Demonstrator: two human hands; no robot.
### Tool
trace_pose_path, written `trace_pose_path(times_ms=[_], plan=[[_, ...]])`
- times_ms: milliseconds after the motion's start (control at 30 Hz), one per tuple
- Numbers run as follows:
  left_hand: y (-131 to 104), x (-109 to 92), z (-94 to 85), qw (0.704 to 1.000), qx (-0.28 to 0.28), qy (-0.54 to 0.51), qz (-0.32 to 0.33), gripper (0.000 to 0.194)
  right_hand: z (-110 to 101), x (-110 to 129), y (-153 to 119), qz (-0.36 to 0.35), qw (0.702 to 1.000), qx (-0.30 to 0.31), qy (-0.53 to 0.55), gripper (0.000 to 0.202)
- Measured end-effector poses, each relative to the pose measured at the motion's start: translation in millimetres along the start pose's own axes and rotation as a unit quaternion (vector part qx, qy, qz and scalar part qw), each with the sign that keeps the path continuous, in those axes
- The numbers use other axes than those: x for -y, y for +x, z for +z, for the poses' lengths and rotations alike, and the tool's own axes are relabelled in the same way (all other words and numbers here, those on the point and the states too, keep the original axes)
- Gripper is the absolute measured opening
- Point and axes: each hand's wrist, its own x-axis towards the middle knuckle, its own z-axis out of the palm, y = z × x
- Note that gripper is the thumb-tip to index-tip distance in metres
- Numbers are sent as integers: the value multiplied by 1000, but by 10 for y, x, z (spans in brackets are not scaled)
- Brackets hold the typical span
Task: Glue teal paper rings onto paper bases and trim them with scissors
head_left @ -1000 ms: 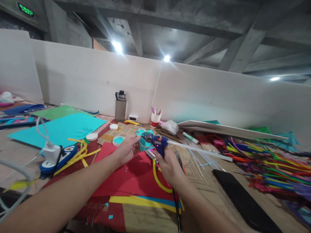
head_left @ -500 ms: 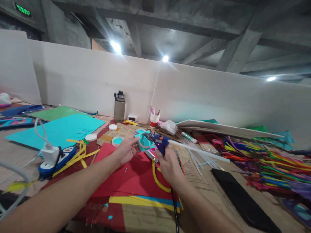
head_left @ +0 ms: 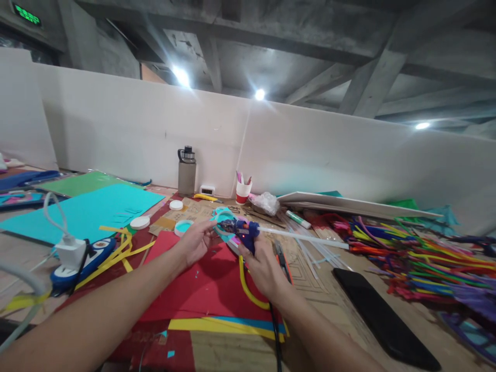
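over the red paper (head_left: 170,284), the left hand (head_left: 197,243) is pinching a blue ring (head_left: 220,217), the right hand (head_left: 265,264) is gripping a glue gun (head_left: 247,235); its close nozzle (head_left: 228,225) is likely risking burns.

Craft wkshp (glue gun (head_left: 248,233), col. paper (head_left: 93,207))

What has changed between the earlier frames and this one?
Little: the whole view has slid left, as if the head turned slightly right. The far end of the glue stick has swung a bit left and up. Nothing was taken hold of or let go: the right hand still grips the glue gun, the left hand the turquoise piece. Bottle and phone stayed put.
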Motion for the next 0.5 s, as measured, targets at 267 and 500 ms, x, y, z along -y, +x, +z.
trace_pose_path(times_ms=[267,500], plan=[[-51,39,41,999,38,3,-7,14,-3,-54,-7,19,999,-27,-31,35],[-61,55,64,999,36,1,2,15,-20,-114,-6,43,995,-59,-65,34]])
